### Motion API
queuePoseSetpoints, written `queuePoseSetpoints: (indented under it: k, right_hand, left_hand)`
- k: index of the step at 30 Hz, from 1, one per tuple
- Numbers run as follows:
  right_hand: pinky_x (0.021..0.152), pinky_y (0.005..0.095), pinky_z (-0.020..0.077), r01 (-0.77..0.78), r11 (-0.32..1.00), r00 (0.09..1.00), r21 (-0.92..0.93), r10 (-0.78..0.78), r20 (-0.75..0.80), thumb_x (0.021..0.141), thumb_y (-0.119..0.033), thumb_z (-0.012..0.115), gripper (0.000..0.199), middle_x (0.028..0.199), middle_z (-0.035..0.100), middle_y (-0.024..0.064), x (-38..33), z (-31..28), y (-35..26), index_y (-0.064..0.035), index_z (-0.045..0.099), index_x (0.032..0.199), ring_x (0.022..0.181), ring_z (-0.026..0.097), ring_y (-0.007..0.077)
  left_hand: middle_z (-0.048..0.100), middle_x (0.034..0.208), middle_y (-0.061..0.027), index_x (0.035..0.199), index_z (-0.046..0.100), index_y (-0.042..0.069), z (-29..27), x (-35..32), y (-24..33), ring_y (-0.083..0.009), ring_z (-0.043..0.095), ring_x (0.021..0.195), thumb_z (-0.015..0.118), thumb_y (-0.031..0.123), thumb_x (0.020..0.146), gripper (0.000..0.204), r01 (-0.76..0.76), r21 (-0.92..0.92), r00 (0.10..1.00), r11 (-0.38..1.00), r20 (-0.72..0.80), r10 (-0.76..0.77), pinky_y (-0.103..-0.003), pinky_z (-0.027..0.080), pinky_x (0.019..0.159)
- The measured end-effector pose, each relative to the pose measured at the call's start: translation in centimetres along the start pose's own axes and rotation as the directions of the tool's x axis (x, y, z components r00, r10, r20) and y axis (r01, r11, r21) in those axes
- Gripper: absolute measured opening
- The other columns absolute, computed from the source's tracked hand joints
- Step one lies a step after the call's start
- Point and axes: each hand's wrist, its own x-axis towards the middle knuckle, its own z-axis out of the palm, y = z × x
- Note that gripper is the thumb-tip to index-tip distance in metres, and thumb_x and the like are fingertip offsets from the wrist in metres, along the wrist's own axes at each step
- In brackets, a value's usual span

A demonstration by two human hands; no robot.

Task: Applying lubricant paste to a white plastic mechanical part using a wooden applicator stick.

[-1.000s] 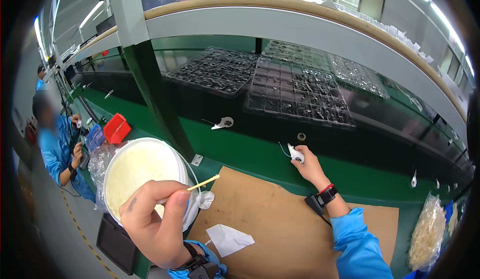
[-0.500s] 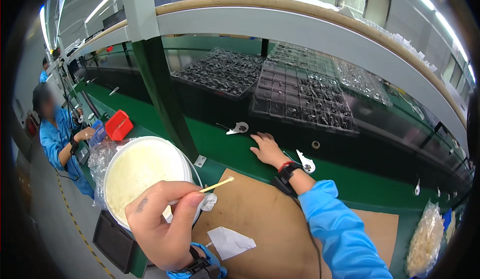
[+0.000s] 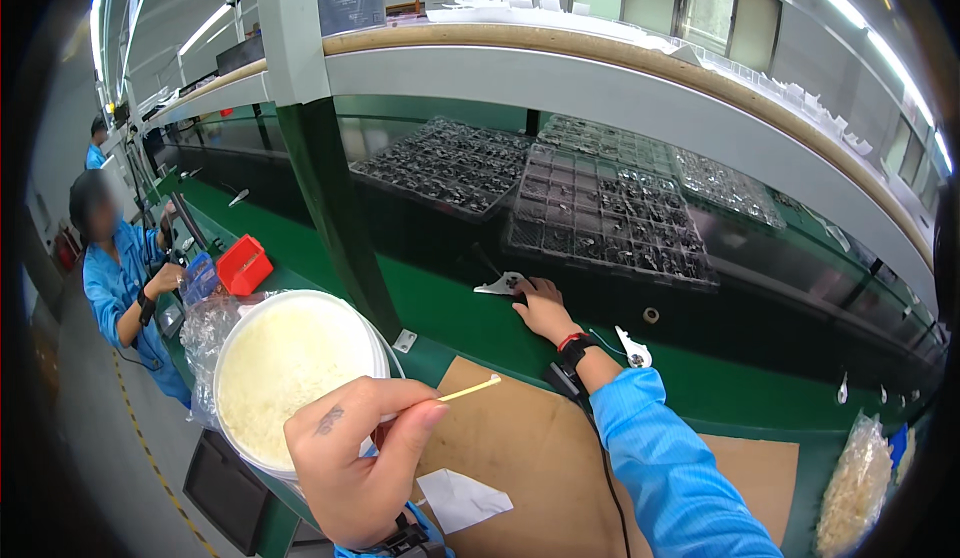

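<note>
Bucket [image 3: 380,348]: was round, white
Left hand [image 3: 365,448]: grip pinched slim yellow stick [image 3: 470,391] beside bucket
Right hand [image 3: 545,313]: touched pointed white part [image 3: 495,286] right of bucket; grip's hold was unclear

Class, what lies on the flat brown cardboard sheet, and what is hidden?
A creased white paper lies on the brown cardboard sheet. The left hand and blue right sleeve block parts from view; anything there is hidden.

smooth white plastic part [image 3: 498,285], matt cardboard [image 3: 530,438], creased paper [image 3: 462,501], glossy crinkled plastic bag [image 3: 855,483]
</note>
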Motion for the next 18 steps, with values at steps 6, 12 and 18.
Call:
queuePoseSetpoints:
  k: [6, 12, 18]
  right_hand:
    - [0.095, 0.0426, 0.0402, 0.159, 0.971, 0.986, 0.181, -0.148, -0.073, 0.073, -0.009, 0.068, 0.018, 0.115, 0.053, 0.02, -0.5, -0.2, 2.5, -0.0039, 0.057, 0.087, 0.11, 0.049, 0.0373]
    - [0.084, 0.0395, 0.0455, 0.107, 0.909, 0.994, 0.404, -0.09, -0.061, 0.069, -0.002, 0.07, 0.03, 0.107, 0.055, 0.0177, 0.1, -1.2, -0.6, -0.0024, 0.054, 0.093, 0.098, 0.055, 0.0358]
    - [0.081, 0.0357, 0.0483, 0.08, 0.887, 0.99, 0.454, -0.018, -0.14, 0.067, -0.004, 0.072, 0.038, 0.097, 0.059, 0.0146, -0.1, -1.2, 0.1, -0.0024, 0.055, 0.101, 0.091, 0.059, 0.0296]
  left_hand:
    - [0.062, 0.063, -0.0095, 0.072, 0.062, -0.003, 0.8, 0.0, 0.2, -0.0133, 0.056, 0.056, 0.064, -0.002, 0.067, 0.005, -0.033, -0.039, 0.999, 0.999, 0.02, 0.034, -0.022, 0.038, 0.053]
    - [0.061, 0.062, -0.0092, 0.071, 0.063, -0.003, 0.7, -0.5, 0.4, -0.0131, 0.055, 0.055, 0.063, -0.002, 0.065, 0.006, -0.061, -0.01, 0.997, 0.998, -0.056, 0.061, -0.022, 0.038, 0.052]
    - [0.061, 0.063, -0.0094, 0.071, 0.062, -0.003, 0.9, 0.2, -0.1, -0.0134, 0.055, 0.056, 0.065, 0.001, 0.067, 0.006, -0.072, -0.046, 0.997, 0.996, -0.017, 0.072, -0.022, 0.038, 0.052]
